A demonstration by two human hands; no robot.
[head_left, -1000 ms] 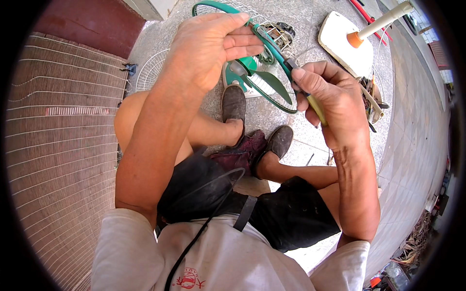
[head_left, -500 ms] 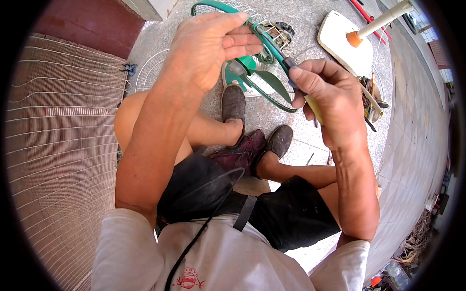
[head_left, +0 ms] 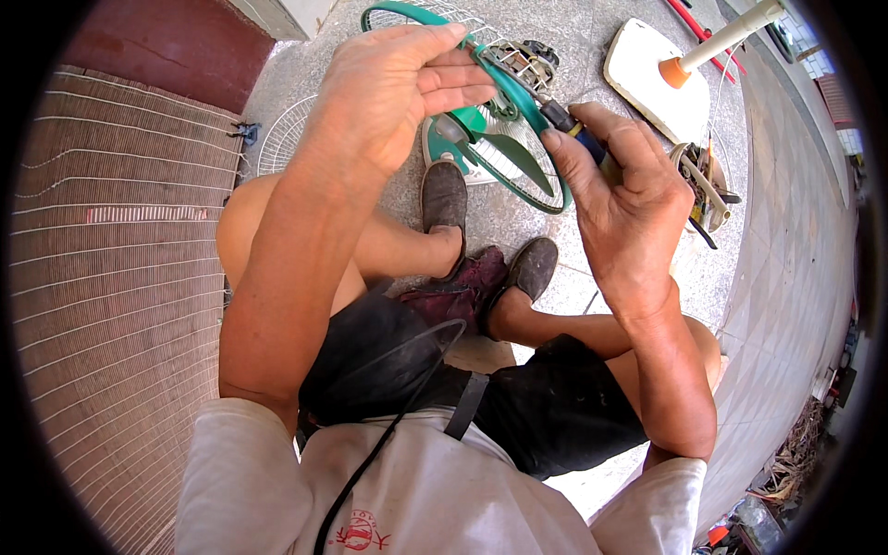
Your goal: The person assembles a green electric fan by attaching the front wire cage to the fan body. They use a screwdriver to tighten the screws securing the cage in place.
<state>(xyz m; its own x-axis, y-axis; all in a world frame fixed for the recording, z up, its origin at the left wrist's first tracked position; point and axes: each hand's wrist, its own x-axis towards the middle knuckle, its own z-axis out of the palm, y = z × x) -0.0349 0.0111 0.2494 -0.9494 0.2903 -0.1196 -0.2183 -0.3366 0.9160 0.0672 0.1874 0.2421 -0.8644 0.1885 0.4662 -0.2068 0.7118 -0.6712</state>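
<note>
From the left we pass a white wire guard [head_left: 285, 134] on the floor, and here's our left hand [head_left: 384, 88], thumb and fingertips gripping the green ring [head_left: 531, 109]! It's a thin, glossy hoop held up above the floor, its narrow band bowing toward us, a dark green fan blade [head_left: 513, 159] showing inside its curve. Along its right side we see the screwdriver [head_left: 585, 139], grey shank pointing to our left thumb, dark handle pinched in our right hand [head_left: 638, 180].

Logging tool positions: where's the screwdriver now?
Head view, upper right of centre: the screwdriver is in the right hand, shaft pointing toward the left hand alongside the green hoop.
</note>
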